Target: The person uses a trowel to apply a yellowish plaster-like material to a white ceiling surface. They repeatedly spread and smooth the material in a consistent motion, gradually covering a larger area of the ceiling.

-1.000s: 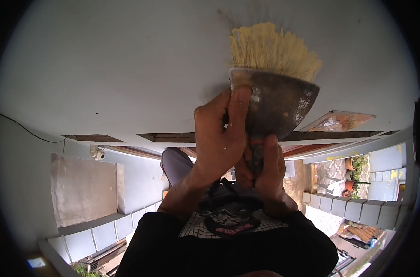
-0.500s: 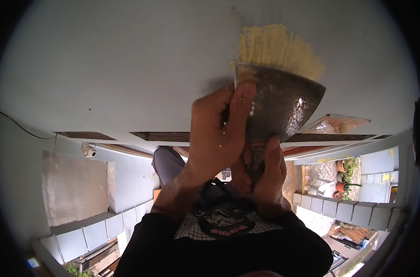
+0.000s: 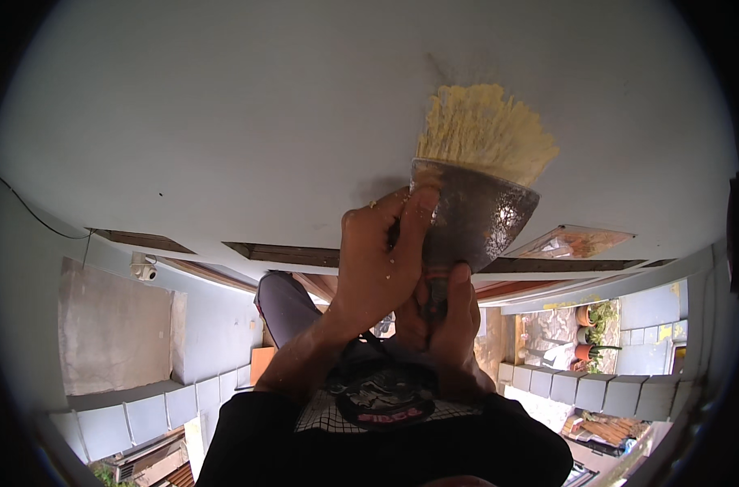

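Note:
A wide putty knife [image 3: 475, 211] lies with its blade edge against a pale grey painted surface [image 3: 248, 114]. Just past that edge a fan-shaped patch of yellow filler [image 3: 487, 130] is smeared in streaks. My left hand [image 3: 378, 260] pinches the left corner of the blade, thumb on its face, with crumbs of filler on the skin. Wrapped round the dark handle [image 3: 437, 296] is my right hand [image 3: 455, 325], its thumb near the base of the blade. The left hand's other fingertips are hidden behind the blade.
Dark slots [image 3: 292, 256] run across the grey surface's lower edge, beside a rectangular reddish panel [image 3: 576, 242]. A white camera [image 3: 144, 266] hangs at left near a black cable [image 3: 36, 213]. Potted plants [image 3: 585, 337] and a tiled ledge [image 3: 597, 390] show at right.
The putty knife and both hands sit lower in the picture, and the yellow patch has shifted down with them as the view moved. Both hands keep their grip.

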### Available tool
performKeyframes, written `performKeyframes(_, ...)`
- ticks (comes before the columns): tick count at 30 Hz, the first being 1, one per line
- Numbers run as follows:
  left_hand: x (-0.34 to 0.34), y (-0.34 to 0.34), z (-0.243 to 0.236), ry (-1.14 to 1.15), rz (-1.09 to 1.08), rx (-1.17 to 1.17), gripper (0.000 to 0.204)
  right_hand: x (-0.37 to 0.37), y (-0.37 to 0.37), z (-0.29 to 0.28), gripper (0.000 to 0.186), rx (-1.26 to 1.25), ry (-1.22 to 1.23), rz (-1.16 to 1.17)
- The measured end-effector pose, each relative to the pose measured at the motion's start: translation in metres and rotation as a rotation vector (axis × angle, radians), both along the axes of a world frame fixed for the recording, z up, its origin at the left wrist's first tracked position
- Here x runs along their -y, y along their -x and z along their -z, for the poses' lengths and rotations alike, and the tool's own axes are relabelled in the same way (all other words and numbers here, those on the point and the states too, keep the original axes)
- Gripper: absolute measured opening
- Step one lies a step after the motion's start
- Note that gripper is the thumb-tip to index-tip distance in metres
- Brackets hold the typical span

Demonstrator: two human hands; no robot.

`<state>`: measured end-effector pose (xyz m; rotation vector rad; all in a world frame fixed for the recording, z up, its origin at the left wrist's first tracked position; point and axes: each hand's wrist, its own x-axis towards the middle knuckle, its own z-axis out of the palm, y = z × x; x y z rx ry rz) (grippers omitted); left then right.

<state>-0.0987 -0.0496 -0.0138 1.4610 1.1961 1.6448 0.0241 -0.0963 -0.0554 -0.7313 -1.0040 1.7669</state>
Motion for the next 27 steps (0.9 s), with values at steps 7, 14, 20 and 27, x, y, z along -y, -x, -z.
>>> performKeyframes(7, 0.003, -0.001, -0.015, 0.026, 0.0, 0.026, 0.039, -0.002, 0.006, -0.018, 0.064, -0.044, 0.061, 0.036)
performKeyframes(14, 0.004, 0.0, -0.03, 0.102, 0.07, 0.154, 0.03, -0.005, 0.0, -0.024, 0.066, -0.021, 0.027, -0.009)
performKeyframes(20, -0.005, -0.005, -0.009, -0.128, -0.039, 0.011, 0.032, -0.002, 0.0, -0.011, 0.065, 0.045, 0.016, 0.08)
performKeyframes(27, 0.0, -0.006, -0.001, -0.142, -0.068, -0.013, 0.033, -0.002, 0.004, -0.018, 0.065, 0.02, 0.013, 0.092)
